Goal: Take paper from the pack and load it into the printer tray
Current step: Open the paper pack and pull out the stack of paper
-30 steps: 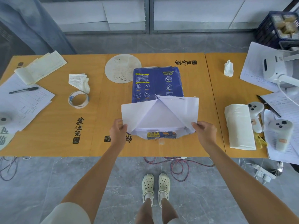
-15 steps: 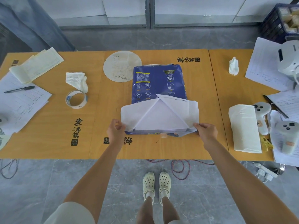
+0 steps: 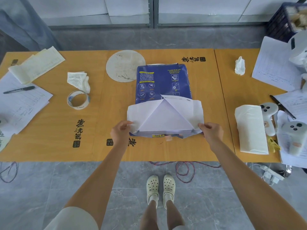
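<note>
**Pack end opened for access**

Head view: the blue paper pack (image 3: 162, 83) lies mid-table at 12 o'clock. Its white end flaps (image 3: 166, 116) are pinched by the left hand (image 3: 120, 132) and right hand (image 3: 211, 132), presumably to expose the sheets. No printer is seen.

The scene is being lit evenly by soft, bright daylight; only faint shadows are being cast on the table (image 3: 49, 130). Straight edges are being bent by the wide lens. Things at the right border are being blurred slightly.
</note>
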`<state>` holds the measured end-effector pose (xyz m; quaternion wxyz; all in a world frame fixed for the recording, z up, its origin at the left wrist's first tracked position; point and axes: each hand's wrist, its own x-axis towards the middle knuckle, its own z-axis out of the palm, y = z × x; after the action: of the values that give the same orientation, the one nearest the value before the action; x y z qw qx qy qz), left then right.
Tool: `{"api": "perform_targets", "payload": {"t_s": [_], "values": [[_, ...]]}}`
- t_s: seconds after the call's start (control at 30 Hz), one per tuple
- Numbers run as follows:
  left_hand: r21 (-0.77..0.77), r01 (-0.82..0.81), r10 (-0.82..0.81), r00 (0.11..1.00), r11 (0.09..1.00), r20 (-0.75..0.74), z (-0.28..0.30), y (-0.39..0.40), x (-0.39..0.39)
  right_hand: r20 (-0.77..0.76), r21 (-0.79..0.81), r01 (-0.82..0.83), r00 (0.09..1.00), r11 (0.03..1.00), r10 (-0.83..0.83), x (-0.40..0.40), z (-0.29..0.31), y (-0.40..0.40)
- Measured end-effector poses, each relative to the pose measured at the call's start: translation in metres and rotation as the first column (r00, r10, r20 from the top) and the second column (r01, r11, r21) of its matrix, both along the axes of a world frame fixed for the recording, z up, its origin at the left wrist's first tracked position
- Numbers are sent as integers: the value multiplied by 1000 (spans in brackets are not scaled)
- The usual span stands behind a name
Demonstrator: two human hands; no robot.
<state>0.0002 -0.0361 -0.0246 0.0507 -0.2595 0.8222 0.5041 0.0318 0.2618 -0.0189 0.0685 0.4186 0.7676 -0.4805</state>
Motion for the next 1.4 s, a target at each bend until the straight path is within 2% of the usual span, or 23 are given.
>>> {"api": "perform_targets", "payload": {"t_s": [0.1,0.2,0.3,0.4,0.47,0.53,0.67,0.73,0.8,0.87,0.97,1.03,1.17,1.4], "values": [[-100,29,-35,998,995,-56,2,-1,0,-9,107,-77,997,991,79,1,0,1],[-254,129,-161,980,959,-113,4,-2,-2,-8,296,-118,992,948,126,2,8,-3],[-348,258,-323,935,902,-144,6,0,-4,-2,478,-219,968,851,250,3,13,-8],[-381,350,-433,888,856,-155,7,4,-4,-6,549,-337,914,765,406,2,16,-13],[-348,393,-468,869,851,-162,8,6,-1,1,554,-385,887,738,462,2,18,-16],[-304,421,-484,858,855,-174,8,8,4,3,530,-397,885,750,466,4,20,-20],[-225,364,-402,902,904,-155,9,13,18,-8,462,-377,903,803,429,13,20,-27],[-243,395,-430,895,886,-116,9,15,21,27,451,-401,899,797,437,18,20,-29],[-323,485,-529,847,812,-58,9,15,20,84,469,-472,865,746,495,21,19,-30],[-406,547,-599,801,732,0,10,15,17,140,508,-559,804,655,578,22,18,-30],[-456,579,-636,771,676,35,10,14,10,200,552,-645,718,528,667,17,18,-30],[-454,568,-634,773,687,8,8,13,8,219,550,-667,696,503,684,13,19,-27],[-396,513,-586,806,762,-84,1,7,9,196,570,-648,704,505,682,13,15,-20],[-304,519,-583,792,799,-181,-3,-2,5,129,586,-627,698,513,704,12,9,-14]]}}
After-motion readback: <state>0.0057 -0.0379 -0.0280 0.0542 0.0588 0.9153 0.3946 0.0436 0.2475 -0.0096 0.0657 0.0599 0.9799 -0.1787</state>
